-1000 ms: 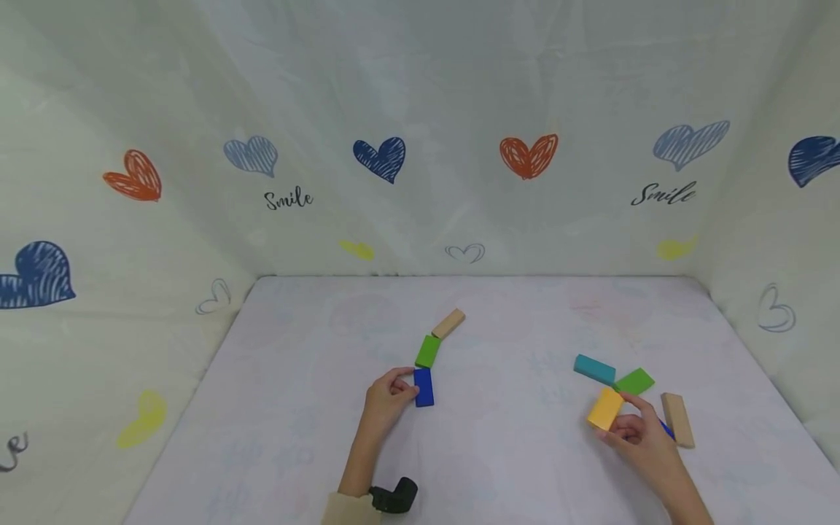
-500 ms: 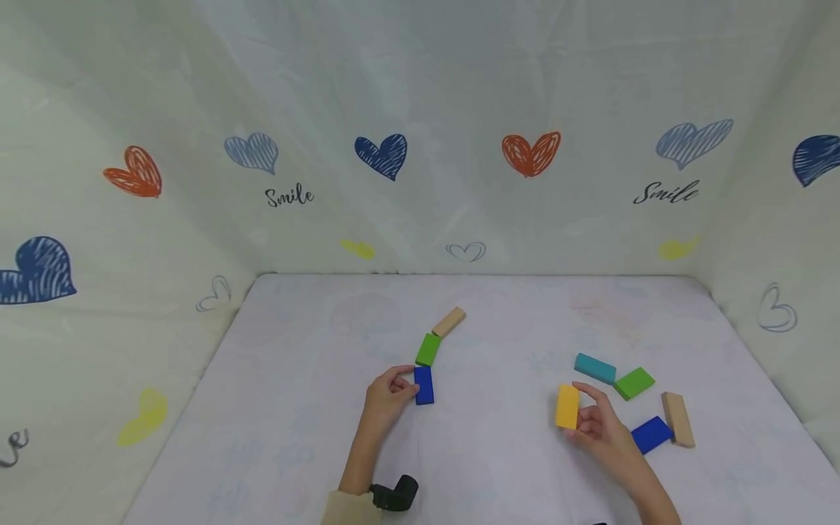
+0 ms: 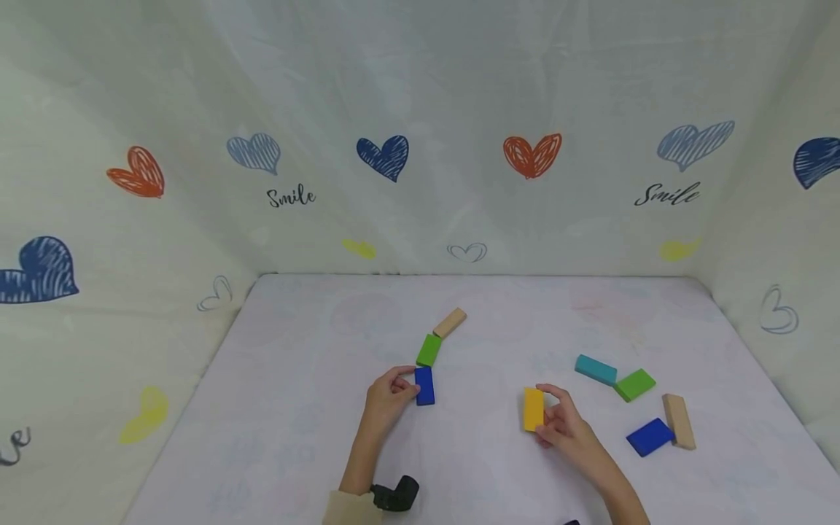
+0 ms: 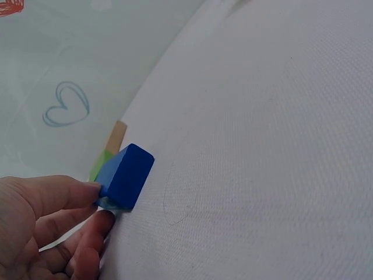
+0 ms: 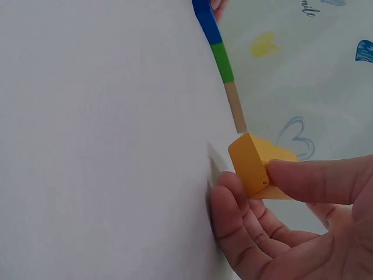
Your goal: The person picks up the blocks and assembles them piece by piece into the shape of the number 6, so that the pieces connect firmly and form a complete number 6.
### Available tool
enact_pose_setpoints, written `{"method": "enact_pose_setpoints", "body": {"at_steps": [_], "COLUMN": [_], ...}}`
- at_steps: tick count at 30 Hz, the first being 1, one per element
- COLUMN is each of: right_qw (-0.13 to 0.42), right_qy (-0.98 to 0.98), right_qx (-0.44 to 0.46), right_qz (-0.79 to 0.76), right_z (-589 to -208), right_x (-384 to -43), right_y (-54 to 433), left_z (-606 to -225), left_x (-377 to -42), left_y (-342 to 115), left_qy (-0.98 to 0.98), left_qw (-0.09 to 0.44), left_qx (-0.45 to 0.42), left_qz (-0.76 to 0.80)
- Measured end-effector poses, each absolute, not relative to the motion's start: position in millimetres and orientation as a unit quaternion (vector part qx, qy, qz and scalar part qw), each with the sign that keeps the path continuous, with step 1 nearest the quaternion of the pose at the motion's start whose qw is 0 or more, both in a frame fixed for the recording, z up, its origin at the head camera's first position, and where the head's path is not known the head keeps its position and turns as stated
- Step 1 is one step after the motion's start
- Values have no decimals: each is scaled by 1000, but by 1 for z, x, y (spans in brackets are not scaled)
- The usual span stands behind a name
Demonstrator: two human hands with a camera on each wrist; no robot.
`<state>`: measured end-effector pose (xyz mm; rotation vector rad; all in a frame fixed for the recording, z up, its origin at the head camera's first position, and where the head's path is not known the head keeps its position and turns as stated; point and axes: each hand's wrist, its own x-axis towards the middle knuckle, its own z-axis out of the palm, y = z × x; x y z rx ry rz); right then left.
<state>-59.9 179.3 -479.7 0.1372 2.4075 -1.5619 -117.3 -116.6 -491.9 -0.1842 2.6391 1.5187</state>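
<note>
My left hand holds a blue block by its ends, thumb at the near end and a finger at the far end; the block lies on the table. Its far end meets a green block, and beyond that comes a natural wood block, the three forming a bent row. To the right, my right hand pinches a yellow block between thumb and finger. In the right wrist view the yellow block appears slightly raised, with a shadow on the cloth beside it.
At the right of the table lie a teal block, a second green block, a second blue block and a second wood block. White cloth covers the table; a heart-printed curtain rises behind and at the sides.
My right hand has carried the yellow block leftward, away from the loose blocks, turning it more upright in view. The second blue block has come into full sight. My left hand stays put.
</note>
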Motion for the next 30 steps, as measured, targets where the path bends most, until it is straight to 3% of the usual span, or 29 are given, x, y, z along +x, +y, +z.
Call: {"method": "enact_pose_setpoints", "body": {"at_steps": [22,30], "right_qw": [159,145], "right_qy": [843,843], "right_qx": [-86,-144], "right_qz": [-507,-497], "right_z": [-482,-480], "right_x": [-77,-80], "right_y": [133,118], "left_z": [-492,-491], "left_x": [-118,-119], "left_y": [-116,-115], "left_qy": [862,863], "left_qw": [52,58], "left_qx": [-71,-74], "left_qz": [500,497]}}
